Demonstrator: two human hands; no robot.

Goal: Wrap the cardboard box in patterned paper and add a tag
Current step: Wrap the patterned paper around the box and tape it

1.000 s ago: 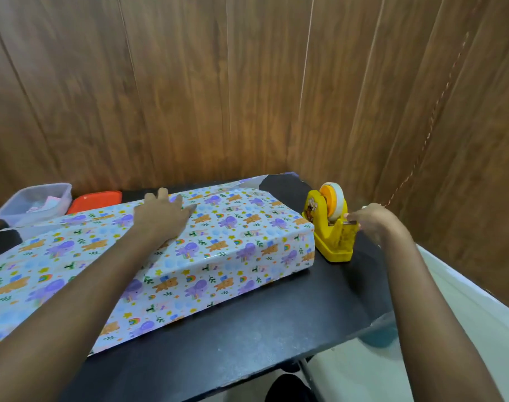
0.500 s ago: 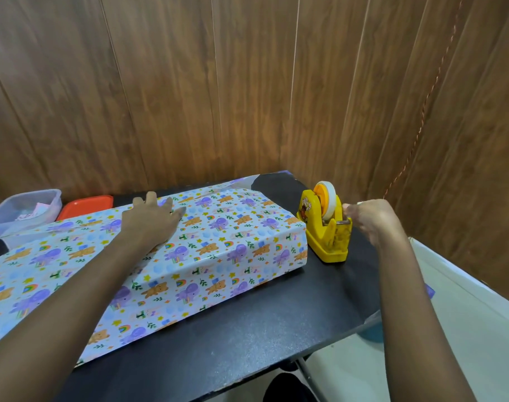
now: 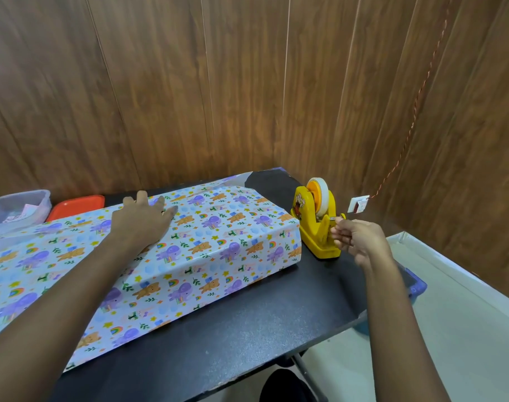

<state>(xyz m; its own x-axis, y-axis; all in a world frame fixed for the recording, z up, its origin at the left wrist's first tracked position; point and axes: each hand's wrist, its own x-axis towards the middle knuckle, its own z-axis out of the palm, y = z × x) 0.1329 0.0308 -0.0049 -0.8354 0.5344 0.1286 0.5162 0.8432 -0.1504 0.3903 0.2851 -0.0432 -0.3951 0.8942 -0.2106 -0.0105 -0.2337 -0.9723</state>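
Observation:
A long box covered in animal-patterned paper (image 3: pixel 218 236) lies across the black table (image 3: pixel 247 329). My left hand (image 3: pixel 143 221) lies flat on top of the paper with its fingers spread, holding the fold down. At the box's right end stands a yellow tape dispenser (image 3: pixel 317 224) with a white roll. My right hand (image 3: pixel 357 239) is at the dispenser's cutter, thumb and fingers pinching the end of the clear tape. The cardboard itself is hidden under the paper.
A clear plastic tub (image 3: pixel 18 210) and an orange lid (image 3: pixel 76 206) sit at the table's back left. Wood-panelled walls close in behind and to the right. A wall socket (image 3: pixel 357 204) with a red-white cord sits low on the right wall. Blue bin (image 3: pixel 416 288) under the table's right edge.
My right hand has drawn a little down and away from the dispenser's cutter with the tape end. The left hand stays pressed on the paper. The view has shifted slightly.

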